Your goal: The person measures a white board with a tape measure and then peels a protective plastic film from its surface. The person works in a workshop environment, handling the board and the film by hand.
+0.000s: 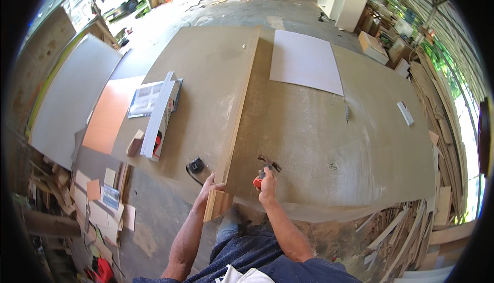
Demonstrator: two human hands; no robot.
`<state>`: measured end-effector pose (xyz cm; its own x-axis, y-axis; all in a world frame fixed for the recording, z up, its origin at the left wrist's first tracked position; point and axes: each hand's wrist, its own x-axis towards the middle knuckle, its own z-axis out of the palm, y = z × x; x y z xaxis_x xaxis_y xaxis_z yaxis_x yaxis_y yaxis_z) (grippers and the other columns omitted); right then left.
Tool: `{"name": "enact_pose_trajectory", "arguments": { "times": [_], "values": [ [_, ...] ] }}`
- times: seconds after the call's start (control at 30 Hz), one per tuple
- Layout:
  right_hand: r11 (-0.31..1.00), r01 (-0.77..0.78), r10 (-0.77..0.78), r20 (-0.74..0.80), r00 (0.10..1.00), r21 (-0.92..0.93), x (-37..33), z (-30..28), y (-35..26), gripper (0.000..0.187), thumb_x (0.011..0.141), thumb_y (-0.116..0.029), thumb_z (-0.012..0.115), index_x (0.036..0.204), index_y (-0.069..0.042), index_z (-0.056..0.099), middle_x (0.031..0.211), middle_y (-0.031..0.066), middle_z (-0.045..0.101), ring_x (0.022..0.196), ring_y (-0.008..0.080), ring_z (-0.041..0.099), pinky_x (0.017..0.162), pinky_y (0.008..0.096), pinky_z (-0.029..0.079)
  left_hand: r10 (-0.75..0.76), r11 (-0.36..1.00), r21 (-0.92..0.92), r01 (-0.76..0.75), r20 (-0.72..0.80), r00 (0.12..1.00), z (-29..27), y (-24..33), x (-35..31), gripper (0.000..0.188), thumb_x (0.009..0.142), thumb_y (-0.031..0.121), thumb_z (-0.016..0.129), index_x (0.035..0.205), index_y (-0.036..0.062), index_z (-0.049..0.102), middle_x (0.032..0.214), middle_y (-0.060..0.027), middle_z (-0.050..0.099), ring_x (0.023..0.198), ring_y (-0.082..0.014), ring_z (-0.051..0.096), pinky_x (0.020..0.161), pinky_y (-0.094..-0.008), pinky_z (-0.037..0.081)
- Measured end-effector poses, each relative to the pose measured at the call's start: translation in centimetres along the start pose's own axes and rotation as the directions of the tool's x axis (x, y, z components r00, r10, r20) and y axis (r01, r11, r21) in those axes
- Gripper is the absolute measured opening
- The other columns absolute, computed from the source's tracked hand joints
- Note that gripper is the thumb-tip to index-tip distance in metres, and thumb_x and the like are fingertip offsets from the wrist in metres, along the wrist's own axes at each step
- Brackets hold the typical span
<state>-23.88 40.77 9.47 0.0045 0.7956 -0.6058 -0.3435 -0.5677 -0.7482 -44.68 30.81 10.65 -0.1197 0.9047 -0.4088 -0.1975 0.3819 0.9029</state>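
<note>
Left hand (210,184) wrapped over the near end of a long wooden strip (237,107), fingers curled around its left edge and thumb side on top, gripping it where the strip meets the near edge of the big board table (329,144). Pale, raw wood, narrow and straight, standing on edge and running away from the fingers toward the far side of the table; near end thicker-looking, with a lighter cut face hanging just below the fingers, past the table edge. Dusty on its top edge.

Right hand (267,182) closed tight around the red grip of a hammer (265,169), just right of the strip and near the left hand, not touching it. Dark metal head of the hammer pointing away from the knuckles, resting low over the table surface; contact with the table not clear. Handle mostly hidden inside the fist, only a red stub showing on the thumb side.

Just left of the left-hand fingers, a small black tape measure (196,165) with a dark strap trailing off the table edge. Farther left and beyond, a bundle of white strips (158,114) lying over a printed sheet, with a small wood block (135,142) beside it. Well beyond the right-hand fingers, a flat white panel (305,63) lying on the table. Sawdust smeared across the brown table top around both hands.
</note>
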Motion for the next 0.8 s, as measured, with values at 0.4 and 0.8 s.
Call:
{"name": "enact_pose_trajectory", "arguments": {
  "times": [0.4, 0.8],
  "values": [
    [0.976, 0.213, -0.213, 0.016, 0.977, -0.044, 15.8, 12.9, -3.1, 0.034, 0.098, -0.039, 0.06, 0.073, -0.015, 0.053, 0.062, 0.0, 0.053, 0.048, 0.0156, 0.052, 0.041, 0.0329, 0.038, 0.035, 0.989, 0.144, -0.038, 0.02, 0.999, -0.2, -1.1, 1.8, 0.07, 0.074, 0.006, 0.073, 0.14, -0.0016, 0.052, 0.116, -0.0096, 0.062, 0.102, -0.0199, 0.063, 0.086, -0.0344, 0.054],
    [0.992, 0.114, -0.099, 0.231, 0.968, -0.052, 15.0, 10.9, -3.7, 0.032, 0.098, -0.039, 0.061, 0.079, -0.012, 0.062, 0.06, -0.0003, 0.053, 0.044, 0.0154, 0.049, 0.039, 0.0332, 0.034, 0.052, 0.998, 0.026, -0.053, 0.024, 0.998, -0.7, -1.0, 1.2, 0.063, 0.076, 0.007, 0.073, 0.136, -0.0033, 0.056, 0.118, -0.0114, 0.065, 0.109, -0.0198, 0.063, 0.092, -0.0355, 0.054]
  ]
}}
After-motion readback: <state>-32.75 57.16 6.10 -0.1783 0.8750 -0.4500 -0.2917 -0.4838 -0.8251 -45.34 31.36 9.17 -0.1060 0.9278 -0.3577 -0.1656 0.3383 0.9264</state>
